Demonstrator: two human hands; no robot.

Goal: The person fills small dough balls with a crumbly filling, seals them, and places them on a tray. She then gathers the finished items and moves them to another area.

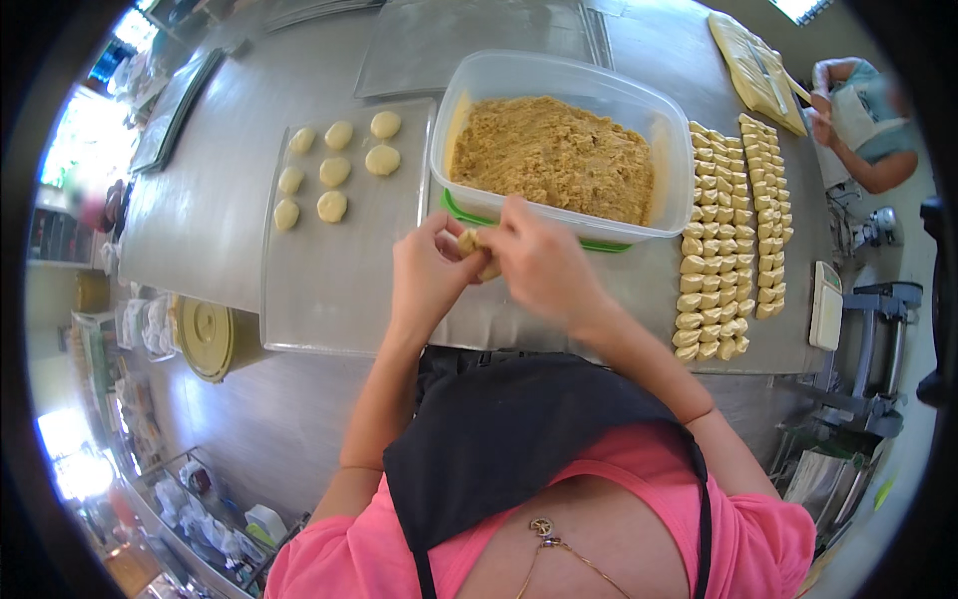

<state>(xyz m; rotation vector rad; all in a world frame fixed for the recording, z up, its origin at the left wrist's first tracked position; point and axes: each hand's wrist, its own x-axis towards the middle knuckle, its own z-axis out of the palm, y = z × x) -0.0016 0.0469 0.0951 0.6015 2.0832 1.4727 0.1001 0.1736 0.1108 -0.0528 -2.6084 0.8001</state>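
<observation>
Both hands meet in front of the near rim of a clear plastic tub (569,71). My left hand (430,266) cups a small piece of pale dough (469,241), while the fingers of my right hand (542,254) pinch it from the other side. Part of the dough is hidden by the fingers. Crumbly brown filling (554,157) is heaped inside the tub. Left of it, several round dough balls (334,171) sit in columns on a metal baking tray (352,277). Rows of folded dough pieces (715,258) stand to the right.
A green lid (460,210) shows beneath the tub. A dough slab (756,71) with a blade on it lies at the back right, near another person (861,123). A white scale (826,307) rests by the table's right edge. Flat metal trays (479,45) lie behind.
</observation>
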